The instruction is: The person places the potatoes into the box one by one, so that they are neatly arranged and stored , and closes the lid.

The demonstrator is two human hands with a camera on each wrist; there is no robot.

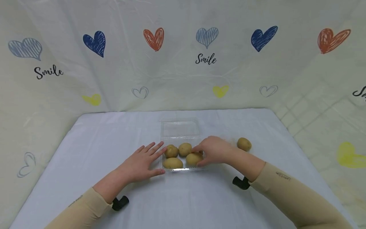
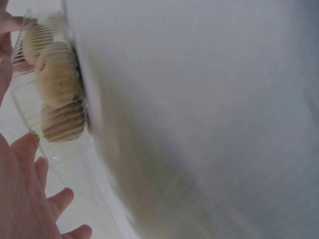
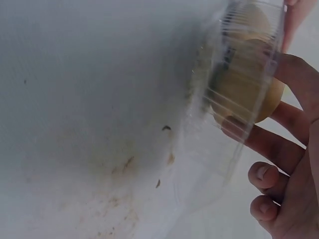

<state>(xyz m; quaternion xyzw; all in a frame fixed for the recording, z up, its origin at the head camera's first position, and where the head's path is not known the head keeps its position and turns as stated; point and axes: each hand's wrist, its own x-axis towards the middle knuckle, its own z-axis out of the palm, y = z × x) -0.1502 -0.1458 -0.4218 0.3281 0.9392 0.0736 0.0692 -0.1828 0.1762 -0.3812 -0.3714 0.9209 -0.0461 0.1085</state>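
Observation:
A clear plastic clamshell box [image 1: 186, 169] lies on the cloth with its lid [image 1: 180, 128] folded back. Several potatoes sit inside, among them one at the front left [image 1: 172, 163] and one at the back [image 1: 185, 149]. My right hand [image 1: 215, 150] reaches in over the right wall and grips the front right potato [image 1: 194, 158] between thumb and fingers; the right wrist view shows this potato [image 3: 246, 89] partly through the clear wall. At the box's left side my left hand [image 1: 140, 163] is spread, its fingertips right at the rim and the back left potato [image 1: 171, 151].
Another potato [image 1: 244, 144] lies on the white tablecloth [image 1: 137, 203] to the right of the box, just beyond my right forearm. Brown crumbs [image 3: 114, 209] dot the cloth near the box in the right wrist view. A curtain with printed hearts [image 1: 180, 70] hangs behind the table.

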